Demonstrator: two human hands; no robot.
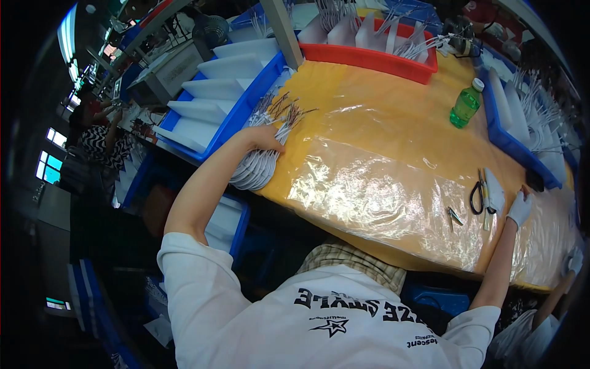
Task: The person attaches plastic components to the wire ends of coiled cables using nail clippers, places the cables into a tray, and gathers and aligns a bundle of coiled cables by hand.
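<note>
My left hand (265,138) is closed over part of a bundle of white cables (257,169) at the table's left edge. The cables bend in loops toward me, and thin brown-tipped wire ends fan out past my fingers. My right hand (520,208), in a white glove with bare fingertips, lies on the table's right side and appears to hold nothing. Just left of it are a white piece (493,192), black-handled scissors (477,195), a slim yellowish tool (486,206) and small metal nippers (454,216).
Clear plastic covers the yellow tabletop (369,135). A green bottle (466,104) stands at the right. A blue tray (224,132) with white dividers is at left; cables fill a red tray (369,60) behind and another blue tray (522,147) at right. Other people work nearby.
</note>
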